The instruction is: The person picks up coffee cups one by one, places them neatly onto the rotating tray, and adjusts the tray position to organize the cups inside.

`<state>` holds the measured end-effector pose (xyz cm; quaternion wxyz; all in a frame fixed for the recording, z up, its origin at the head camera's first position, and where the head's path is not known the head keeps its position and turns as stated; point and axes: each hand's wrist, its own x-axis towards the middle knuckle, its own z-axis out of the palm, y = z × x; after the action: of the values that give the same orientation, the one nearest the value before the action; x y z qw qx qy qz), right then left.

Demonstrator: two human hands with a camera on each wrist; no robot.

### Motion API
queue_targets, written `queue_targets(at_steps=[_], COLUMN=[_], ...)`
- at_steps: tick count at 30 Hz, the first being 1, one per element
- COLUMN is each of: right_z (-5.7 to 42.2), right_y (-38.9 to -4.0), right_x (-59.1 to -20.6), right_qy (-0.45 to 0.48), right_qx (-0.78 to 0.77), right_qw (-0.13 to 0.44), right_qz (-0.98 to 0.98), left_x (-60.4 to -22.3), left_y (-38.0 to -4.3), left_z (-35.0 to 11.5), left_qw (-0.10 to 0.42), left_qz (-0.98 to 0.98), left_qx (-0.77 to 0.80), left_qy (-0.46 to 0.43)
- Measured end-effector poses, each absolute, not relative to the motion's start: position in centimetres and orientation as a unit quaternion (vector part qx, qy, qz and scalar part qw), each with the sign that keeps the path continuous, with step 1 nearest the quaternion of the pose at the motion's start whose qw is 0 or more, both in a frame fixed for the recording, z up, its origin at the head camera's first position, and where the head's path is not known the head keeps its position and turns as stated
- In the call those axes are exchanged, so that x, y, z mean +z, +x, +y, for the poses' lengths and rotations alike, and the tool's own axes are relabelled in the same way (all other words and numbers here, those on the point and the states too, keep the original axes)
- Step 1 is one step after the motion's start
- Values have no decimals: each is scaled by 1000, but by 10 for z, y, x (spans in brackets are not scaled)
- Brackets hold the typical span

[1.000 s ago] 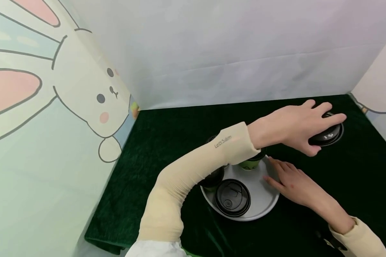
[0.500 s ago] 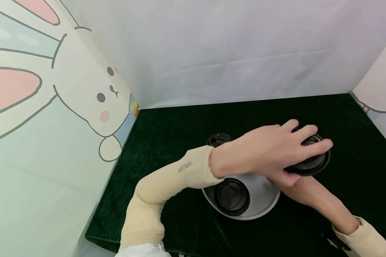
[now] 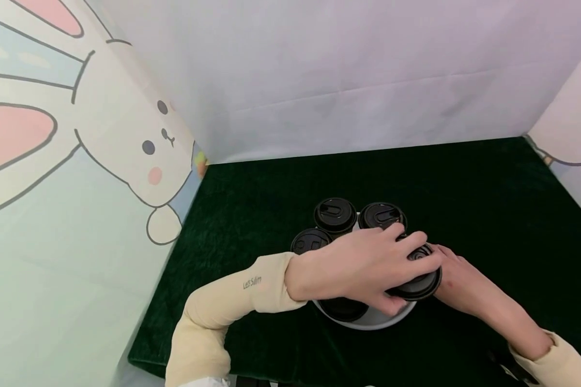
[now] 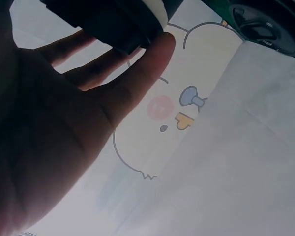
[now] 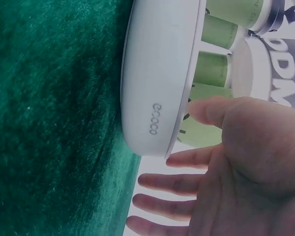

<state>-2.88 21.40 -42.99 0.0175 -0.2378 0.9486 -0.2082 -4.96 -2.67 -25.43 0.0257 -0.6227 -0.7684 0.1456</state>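
Observation:
My left hand (image 3: 363, 263) grips a cup by its black lid (image 3: 418, 286), fingers spread round the rim, over the right side of a round pale tray (image 3: 375, 322). In the left wrist view, thumb and fingers reach round the dark lid (image 4: 113, 22). My right hand (image 3: 460, 279) is at the tray's right rim; the right wrist view shows its fingers straight and its thumb close by the rim (image 5: 184, 98). Green paper cups (image 5: 211, 71) stand in the tray. Their black lids show behind (image 3: 335, 215) and in front (image 3: 345, 310) of my left hand, which partly hides them.
A dark green velvet cloth (image 3: 252, 215) covers the table. A pale curtain (image 3: 339, 80) rises along the back edge, and a wall with a printed rabbit (image 3: 126, 123) stands on the left.
My left hand has carried the lidded cup from beyond the tray's right side leftward and toward me, over the tray. My right hand has stayed by the rim.

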Motion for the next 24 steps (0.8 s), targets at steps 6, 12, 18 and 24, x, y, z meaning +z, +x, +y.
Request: queue_targets(at_steps=[6,12,18,24], right_z=[214,218,222,221], right_y=[-35,-48,-62,-66], right_x=[-420,-405,-390,-385], right_qy=[-183,-176,-162,-168], right_qx=[-177,-164,-166,-170], right_qw=[90,56,46,39], right_qz=[963,969,972,970], left_x=[-269,-281,-293,-301], left_y=[-48,-44,-42,-41], left_z=[-29,-29,-26,-23], left_qw=[3,11,12,15], left_qz=[-765,-758,-760,-761], left_qx=[168,185,195,200], left_qy=[-622,-625,-620,-617])
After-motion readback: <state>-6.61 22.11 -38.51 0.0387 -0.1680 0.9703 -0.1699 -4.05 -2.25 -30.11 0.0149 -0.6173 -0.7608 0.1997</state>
